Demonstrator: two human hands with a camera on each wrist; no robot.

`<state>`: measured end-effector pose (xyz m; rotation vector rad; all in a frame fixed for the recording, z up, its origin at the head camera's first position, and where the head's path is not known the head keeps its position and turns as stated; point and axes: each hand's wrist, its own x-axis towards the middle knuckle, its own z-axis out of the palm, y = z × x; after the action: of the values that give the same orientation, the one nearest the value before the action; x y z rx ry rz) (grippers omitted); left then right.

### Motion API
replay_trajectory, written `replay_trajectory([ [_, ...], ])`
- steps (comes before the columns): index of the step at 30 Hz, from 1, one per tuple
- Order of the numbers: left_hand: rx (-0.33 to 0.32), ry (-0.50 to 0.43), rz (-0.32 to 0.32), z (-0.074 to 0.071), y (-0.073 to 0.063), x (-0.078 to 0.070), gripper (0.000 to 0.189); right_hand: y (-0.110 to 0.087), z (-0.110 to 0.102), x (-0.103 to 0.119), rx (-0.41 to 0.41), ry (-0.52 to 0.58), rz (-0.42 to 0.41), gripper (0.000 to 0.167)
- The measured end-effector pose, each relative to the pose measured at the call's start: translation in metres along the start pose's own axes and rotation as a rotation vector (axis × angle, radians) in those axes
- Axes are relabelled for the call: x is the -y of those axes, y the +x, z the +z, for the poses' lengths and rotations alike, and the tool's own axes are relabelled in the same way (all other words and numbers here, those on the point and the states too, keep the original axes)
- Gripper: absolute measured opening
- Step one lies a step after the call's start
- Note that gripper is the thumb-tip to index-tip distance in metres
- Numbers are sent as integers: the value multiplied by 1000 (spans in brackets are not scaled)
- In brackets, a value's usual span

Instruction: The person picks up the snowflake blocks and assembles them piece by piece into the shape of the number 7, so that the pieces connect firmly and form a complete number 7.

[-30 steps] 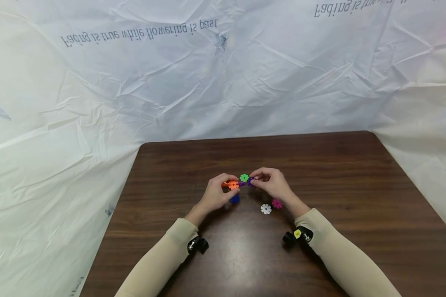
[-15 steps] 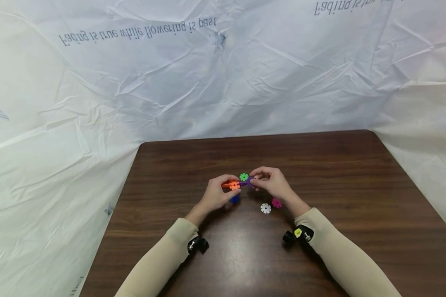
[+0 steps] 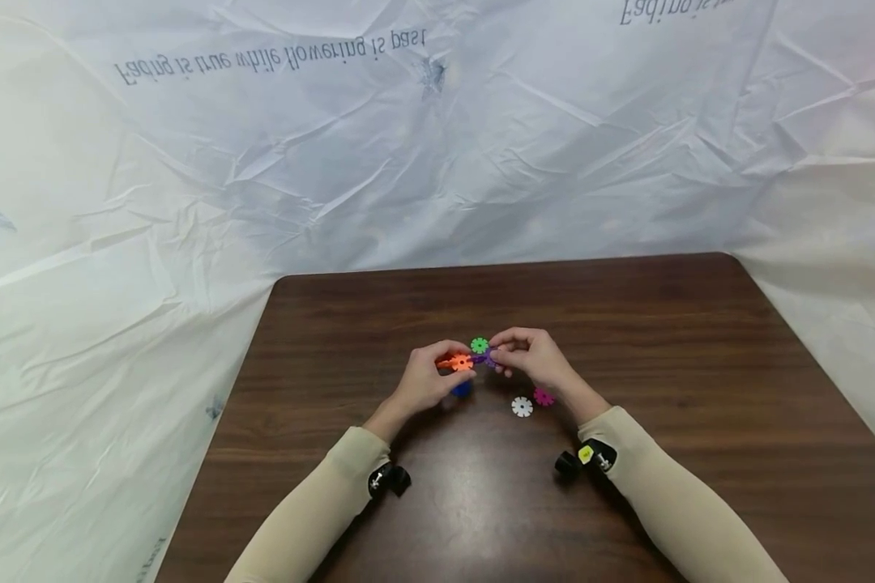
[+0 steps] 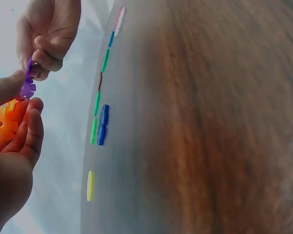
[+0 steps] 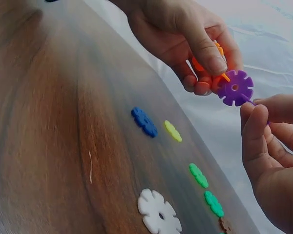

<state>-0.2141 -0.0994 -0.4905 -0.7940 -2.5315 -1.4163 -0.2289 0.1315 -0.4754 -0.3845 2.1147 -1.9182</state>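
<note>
In the head view, my left hand (image 3: 423, 379) grips orange notched snowflake discs (image 3: 462, 362) between thumb and fingers. A purple notched disc (image 5: 229, 92) joins onto the orange ones, its notched face plain in the right wrist view. Set crosswise into it is a second purple piece (image 5: 248, 100), seen edge-on, which my right hand (image 3: 535, 356) pinches between thumb and fingertips. The joined discs are held above the table between both hands. Fingers hide part of the orange discs and most of the second purple piece.
On the brown wooden table (image 3: 452, 502) lie a blue disc (image 5: 144, 122), a yellow disc (image 5: 173, 131), a green disc (image 5: 198, 175), another green disc (image 5: 214, 204), a white disc (image 3: 522, 406) and a magenta disc (image 3: 544, 396). White printed sheeting (image 3: 408, 178) hangs behind.
Both hands stay nearly in place, still holding the joined discs. The orange disc in the left hand has shifted very slightly to the right, towards the right hand.
</note>
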Motion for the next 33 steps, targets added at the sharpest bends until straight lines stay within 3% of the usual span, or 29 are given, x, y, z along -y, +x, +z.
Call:
replay_trajectory([
  [15,-10,11,-10,0,0,-4,33,-3,3,2,12,161,6,27],
  [22,-8,26,4,2,-2,-9,33,-6,5,1,10,188,30,27],
  [33,-19,21,35,5,5,-10,35,-7,3,5,2,187,1,28],
])
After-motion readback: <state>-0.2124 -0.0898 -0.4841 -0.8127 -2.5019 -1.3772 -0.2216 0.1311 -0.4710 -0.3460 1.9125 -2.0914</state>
